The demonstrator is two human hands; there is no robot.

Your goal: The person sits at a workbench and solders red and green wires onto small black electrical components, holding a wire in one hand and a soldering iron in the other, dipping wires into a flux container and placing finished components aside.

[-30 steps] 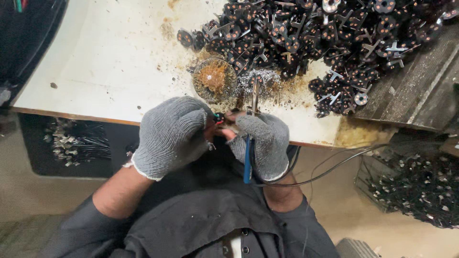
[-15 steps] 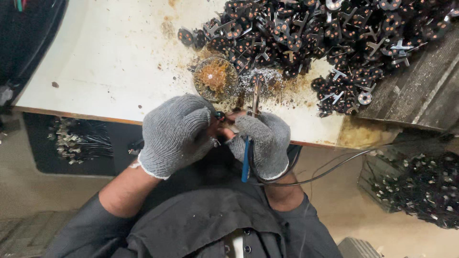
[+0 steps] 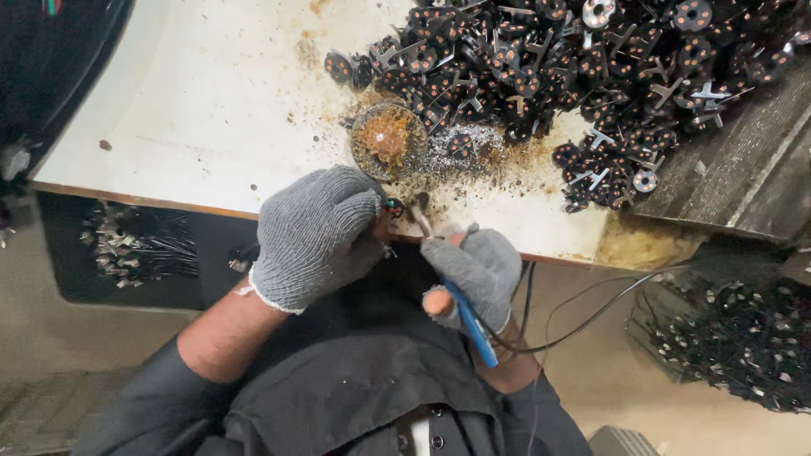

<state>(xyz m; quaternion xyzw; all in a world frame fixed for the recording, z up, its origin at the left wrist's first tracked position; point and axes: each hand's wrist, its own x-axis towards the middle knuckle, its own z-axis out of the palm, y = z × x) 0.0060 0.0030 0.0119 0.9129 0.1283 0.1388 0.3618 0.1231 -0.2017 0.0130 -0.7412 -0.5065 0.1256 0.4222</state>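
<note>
My left hand (image 3: 314,235), in a grey knit glove, is closed around a small dark round part (image 3: 394,205) at the near edge of the white table (image 3: 194,101). My right hand (image 3: 475,272), also gloved with worn fingertips, grips a blue-handled soldering iron (image 3: 465,317). The iron's metal tip (image 3: 420,216) points up at the small part between the hands. Most of the part is hidden by the left glove.
A small round dish of brownish flux (image 3: 387,139) sits just beyond the hands, with grey residue beside it. A big heap of dark round parts (image 3: 583,76) covers the table's far right. More parts lie in bins at the lower left (image 3: 135,245) and right (image 3: 743,346). A black cord (image 3: 591,317) trails right.
The view has shifted slightly. My right hand has dropped lower and tilted, so the iron's tip now angles up-left toward the part; the left hand keeps its hold.
</note>
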